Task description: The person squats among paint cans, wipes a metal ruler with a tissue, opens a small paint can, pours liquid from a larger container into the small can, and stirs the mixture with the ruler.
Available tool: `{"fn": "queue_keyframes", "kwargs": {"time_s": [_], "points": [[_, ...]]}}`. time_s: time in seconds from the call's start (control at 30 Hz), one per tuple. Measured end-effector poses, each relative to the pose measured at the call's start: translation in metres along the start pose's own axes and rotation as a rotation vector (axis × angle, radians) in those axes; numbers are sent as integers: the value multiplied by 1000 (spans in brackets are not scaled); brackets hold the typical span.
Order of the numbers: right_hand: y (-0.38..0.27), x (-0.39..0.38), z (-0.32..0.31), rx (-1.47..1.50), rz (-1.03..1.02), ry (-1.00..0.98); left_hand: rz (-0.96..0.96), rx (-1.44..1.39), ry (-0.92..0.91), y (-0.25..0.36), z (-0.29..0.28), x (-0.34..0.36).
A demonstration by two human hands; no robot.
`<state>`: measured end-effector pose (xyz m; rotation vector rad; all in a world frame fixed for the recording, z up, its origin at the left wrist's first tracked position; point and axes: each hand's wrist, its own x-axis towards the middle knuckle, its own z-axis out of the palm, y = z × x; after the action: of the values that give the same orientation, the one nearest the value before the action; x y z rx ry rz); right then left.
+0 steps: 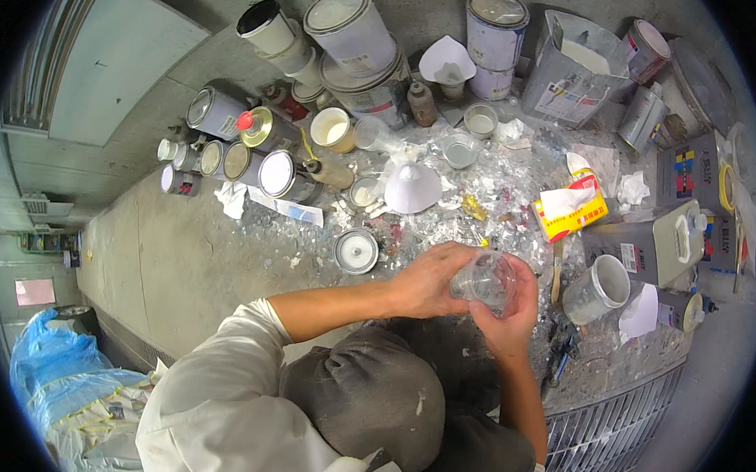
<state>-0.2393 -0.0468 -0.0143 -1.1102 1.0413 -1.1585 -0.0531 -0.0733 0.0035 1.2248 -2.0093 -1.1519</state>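
Two hands of yours meet around one clear plastic cup [483, 284], which sits low over the paint-spattered floor [163, 259], in front of your knees. Your left hand [431, 280] is closed on the cup's left side, and your right hand [515, 316] curls around its right side, so both are clamped on it. Your widest stretch of floor runs out to the left, past your left forearm, toward the far end of the room. Below and to the right, you have the slotted metal edge of a floor grate [611, 432] near your right forearm, and your own bent knees [366, 385] close off the near side. Ahead of you, a round tin lid [356, 252] lies left of the hands, while a white paper cone [412, 189] stands beyond them. To your right, a wooden stick [556, 275] lies between the right hand and a pale tub [597, 290], with a yellow tissue pack [571, 214] farther back. Behind these, large paint cans [354, 38], smaller tins [278, 175] and a grey bucket [544, 87] crowd the far side, and grey metal cans [629, 249] hem in the right.
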Motion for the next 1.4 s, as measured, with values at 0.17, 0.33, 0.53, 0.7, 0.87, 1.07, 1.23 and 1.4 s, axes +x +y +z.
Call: {"fn": "queue_keyframes", "kwargs": {"time_s": [0.17,0.33,0.53,0.7,0.87,1.07,1.23,1.4], "points": [[8,-6,0,41,-43,56,10,53,-37,-1,-14,-4],[16,-8,8,125,14,24,146,43,159,2,2,-7],[16,-12,2,98,111,30,-99,-17,0,3,11,-12],[10,-10,2,-236,132,-48,-78,187,-76,0,-3,-16],[4,-12,7,-206,144,-14,-170,124,3,0,9,-23],[-11,-6,-19,-88,36,210,-290,268,371,-53,-50,-26],[1,-5,-20,-219,68,187,-336,-52,1025,-144,-131,7],[25,-7,-24,-539,2,182,-544,256,749,-201,-130,41]]}}
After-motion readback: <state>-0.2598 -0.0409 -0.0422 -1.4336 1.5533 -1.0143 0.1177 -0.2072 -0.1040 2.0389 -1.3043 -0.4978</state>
